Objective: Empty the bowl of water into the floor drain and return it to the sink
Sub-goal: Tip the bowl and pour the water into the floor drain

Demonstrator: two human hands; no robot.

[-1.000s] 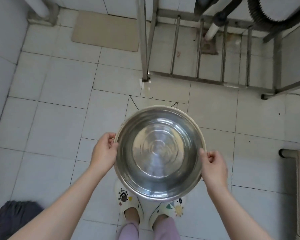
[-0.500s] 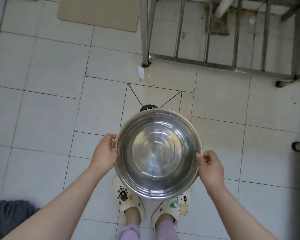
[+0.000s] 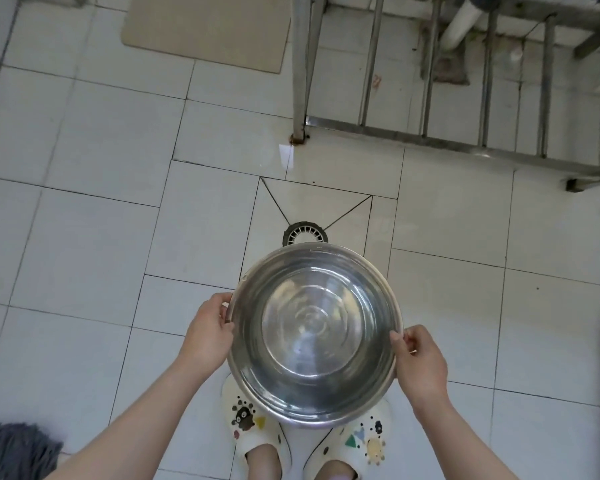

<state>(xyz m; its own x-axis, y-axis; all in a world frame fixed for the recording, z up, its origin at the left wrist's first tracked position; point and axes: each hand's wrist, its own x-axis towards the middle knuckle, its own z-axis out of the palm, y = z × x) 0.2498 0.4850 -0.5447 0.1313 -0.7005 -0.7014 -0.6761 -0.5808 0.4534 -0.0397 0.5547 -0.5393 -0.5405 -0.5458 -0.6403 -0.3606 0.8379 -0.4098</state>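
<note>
We hold the bowl (image 3: 314,336) mouth up above the floor, rippled water inside. Our left hand (image 3: 207,332) grips the bowl's left rim and our right hand (image 3: 420,367) its right rim. The drain (image 3: 305,233) shows just past the bowl's far edge. Our clogs (image 3: 253,431) are beneath the bowl.

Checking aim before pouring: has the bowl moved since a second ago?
Yes, back toward the shoes: the floor drain, hidden under the bowl earlier, now shows beyond its far rim.

Silver bowl (image 3: 314,336) – white floor tiles (image 3: 94,244) – cream clogs (image 3: 253,441), cartoon spots – beige mat (image 3: 205,27).
</note>
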